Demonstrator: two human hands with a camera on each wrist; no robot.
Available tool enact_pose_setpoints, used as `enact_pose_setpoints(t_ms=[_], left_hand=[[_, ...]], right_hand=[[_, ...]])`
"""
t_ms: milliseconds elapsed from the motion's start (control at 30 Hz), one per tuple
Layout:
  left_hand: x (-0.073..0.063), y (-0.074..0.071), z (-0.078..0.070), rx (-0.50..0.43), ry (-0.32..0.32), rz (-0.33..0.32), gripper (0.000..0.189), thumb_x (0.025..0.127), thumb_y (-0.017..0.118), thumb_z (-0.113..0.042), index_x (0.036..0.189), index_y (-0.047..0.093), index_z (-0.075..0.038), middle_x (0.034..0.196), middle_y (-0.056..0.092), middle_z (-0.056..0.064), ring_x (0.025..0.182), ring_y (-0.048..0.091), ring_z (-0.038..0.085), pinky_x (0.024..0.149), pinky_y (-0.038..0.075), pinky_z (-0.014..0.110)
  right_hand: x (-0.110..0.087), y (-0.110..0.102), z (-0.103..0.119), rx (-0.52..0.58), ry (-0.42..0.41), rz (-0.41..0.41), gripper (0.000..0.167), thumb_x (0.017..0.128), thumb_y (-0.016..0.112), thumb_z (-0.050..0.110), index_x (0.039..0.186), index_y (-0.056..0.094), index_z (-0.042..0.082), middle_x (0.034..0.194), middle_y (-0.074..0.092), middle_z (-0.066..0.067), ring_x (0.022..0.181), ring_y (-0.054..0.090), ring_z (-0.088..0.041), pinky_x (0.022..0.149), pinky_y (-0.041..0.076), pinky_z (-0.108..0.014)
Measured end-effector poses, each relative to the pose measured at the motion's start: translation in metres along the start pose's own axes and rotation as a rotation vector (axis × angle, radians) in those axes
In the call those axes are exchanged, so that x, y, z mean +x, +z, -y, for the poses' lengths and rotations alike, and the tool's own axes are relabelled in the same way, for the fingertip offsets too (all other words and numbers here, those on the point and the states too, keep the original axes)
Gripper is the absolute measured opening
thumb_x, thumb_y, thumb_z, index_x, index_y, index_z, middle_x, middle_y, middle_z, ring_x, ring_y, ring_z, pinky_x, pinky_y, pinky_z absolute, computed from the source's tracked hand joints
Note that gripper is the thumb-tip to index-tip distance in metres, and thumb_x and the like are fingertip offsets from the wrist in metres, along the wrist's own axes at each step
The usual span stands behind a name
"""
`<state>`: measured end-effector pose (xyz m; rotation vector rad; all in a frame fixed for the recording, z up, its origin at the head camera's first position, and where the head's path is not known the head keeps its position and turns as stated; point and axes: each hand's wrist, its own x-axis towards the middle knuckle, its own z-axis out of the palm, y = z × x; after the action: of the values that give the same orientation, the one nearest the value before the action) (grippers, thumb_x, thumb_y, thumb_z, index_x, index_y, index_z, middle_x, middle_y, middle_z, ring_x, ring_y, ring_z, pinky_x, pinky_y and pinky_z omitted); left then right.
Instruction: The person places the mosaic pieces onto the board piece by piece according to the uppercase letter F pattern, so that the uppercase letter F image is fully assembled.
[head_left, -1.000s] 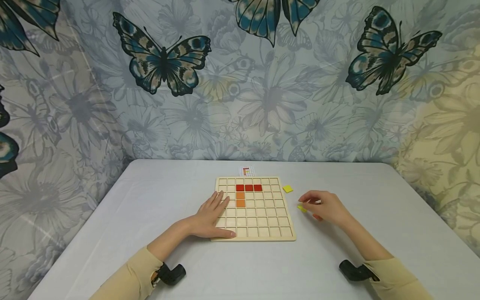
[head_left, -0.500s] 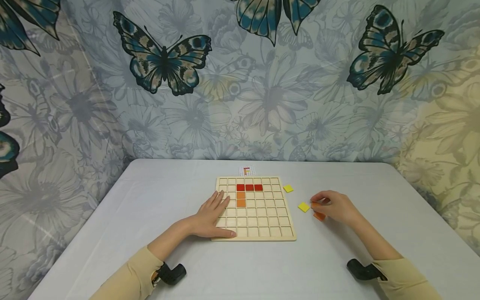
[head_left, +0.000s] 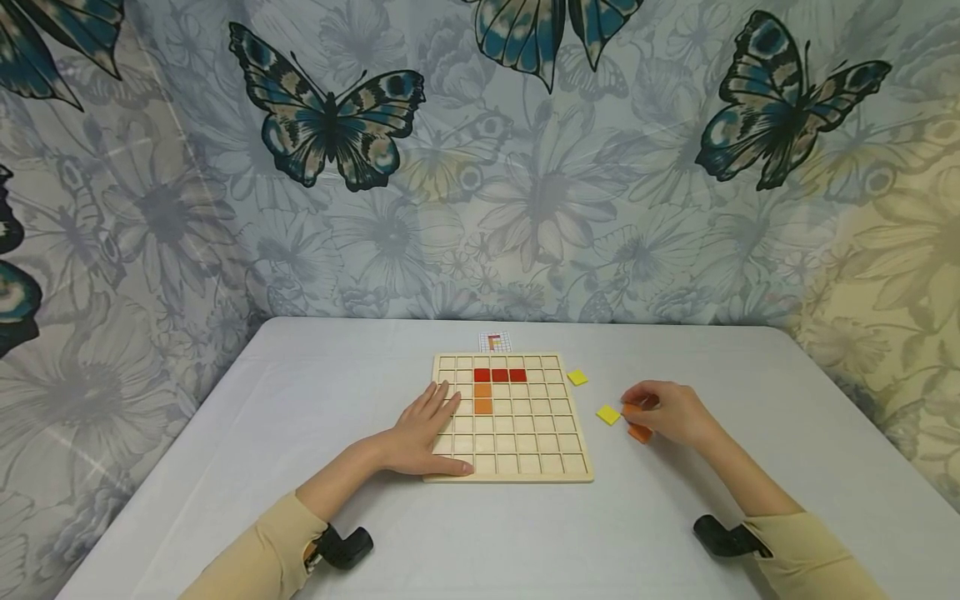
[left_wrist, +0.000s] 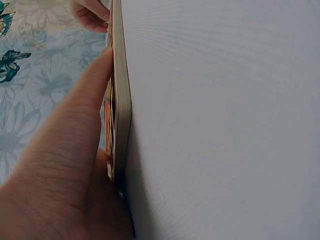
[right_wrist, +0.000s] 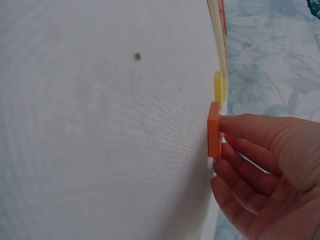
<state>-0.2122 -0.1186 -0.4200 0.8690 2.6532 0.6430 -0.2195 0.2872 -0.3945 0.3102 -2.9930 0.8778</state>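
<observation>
**Left hand on the grid board, right fingers at an orange tile**

At left, the left hand (head_left: 420, 429) rests on the edge of the grid board (head_left: 528, 442), fingers spread wide. In the board, three red tiles (head_left: 500, 376) form a row, and two inset orange tiles (head_left: 483, 406) run toward the person beneath the leftmost. A pattern card (head_left: 494, 342) lies behind the board. Beyond its right edge sit the far yellow tile (head_left: 577, 377), the near yellow tile (head_left: 608, 415), the pinched orange tile (head_left: 633, 409) and the loose orange tile (head_left: 640, 433). The right hand (head_left: 667, 414) narrows its thumb and forefinger, seemingly pinching; whether that tile is off the table I cannot tell.

With the pieces so close, a low lift could nudge a neighbour; a thin edge grip could slip. Compared with a second ago, the right hand has shifted rightward, uncovering the near yellow tile; the left hand is unmoved.
</observation>
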Motion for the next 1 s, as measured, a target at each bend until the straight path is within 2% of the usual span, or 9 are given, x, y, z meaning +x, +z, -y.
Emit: enact_pose_setpoints(t_ms=[233, 500, 767, 867, 1000], left_hand=[[-0.001, 0.000, 0.000, -0.001, 0.000, 0.003, 0.109, 0.083, 0.064, -0.064, 0.157, 0.008, -0.006, 0.162, -0.008, 0.016, 0.147, -0.014, 0.032, 0.115, 0.003, 0.056], [0.000, 0.000, 0.000, 0.003, -0.007, 0.001, 0.108, 0.083, 0.065, -0.063, 0.157, 0.009, -0.007, 0.162, -0.007, 0.016, 0.147, -0.014, 0.032, 0.115, 0.003, 0.055], [0.000, 0.001, 0.001, 0.007, -0.005, 0.001, 0.109, 0.083, 0.064, -0.064, 0.157, 0.009, -0.007, 0.162, -0.007, 0.016, 0.147, -0.014, 0.032, 0.115, 0.003, 0.055], [0.000, 0.001, 0.001, 0.007, -0.007, 0.002, 0.108, 0.083, 0.064, -0.065, 0.157, 0.009, -0.008, 0.162, -0.007, 0.015, 0.147, -0.014, 0.031, 0.115, 0.004, 0.056], [0.001, 0.001, 0.001, 0.007, -0.010, 0.002, 0.109, 0.083, 0.063, -0.065, 0.157, 0.009, -0.008, 0.162, -0.007, 0.015, 0.147, -0.014, 0.031, 0.115, 0.004, 0.056]], right_hand=[[0.001, 0.001, 0.000, -0.022, 0.010, -0.027, 0.025, 0.084, 0.077, 0.019, 0.102, 0.071, 0.003, 0.087, 0.067, -0.003, 0.079, 0.060, -0.020, 0.061, 0.047, -0.031], [0.002, 0.005, 0.011, 0.047, 0.009, 0.000, 0.032, 0.084, 0.077, 0.024, 0.108, 0.071, 0.004, 0.091, 0.069, -0.003, 0.082, 0.061, -0.019, 0.061, 0.048, -0.030], [0.005, 0.013, 0.027, 0.161, 0.033, 0.066, 0.032, 0.085, 0.076, 0.029, 0.109, 0.071, 0.009, 0.090, 0.067, -0.004, 0.054, 0.055, -0.017, 0.045, 0.045, -0.030], [0.006, 0.015, 0.032, 0.147, 0.003, 0.063, 0.030, 0.084, 0.077, 0.029, 0.108, 0.072, 0.011, 0.090, 0.068, -0.001, 0.067, 0.058, -0.015, 0.050, 0.046, -0.029], [0.008, 0.019, 0.038, 0.129, -0.063, 0.051, 0.029, 0.082, 0.078, 0.028, 0.106, 0.073, 0.011, 0.089, 0.069, 0.003, 0.084, 0.062, -0.014, 0.063, 0.047, -0.029]])
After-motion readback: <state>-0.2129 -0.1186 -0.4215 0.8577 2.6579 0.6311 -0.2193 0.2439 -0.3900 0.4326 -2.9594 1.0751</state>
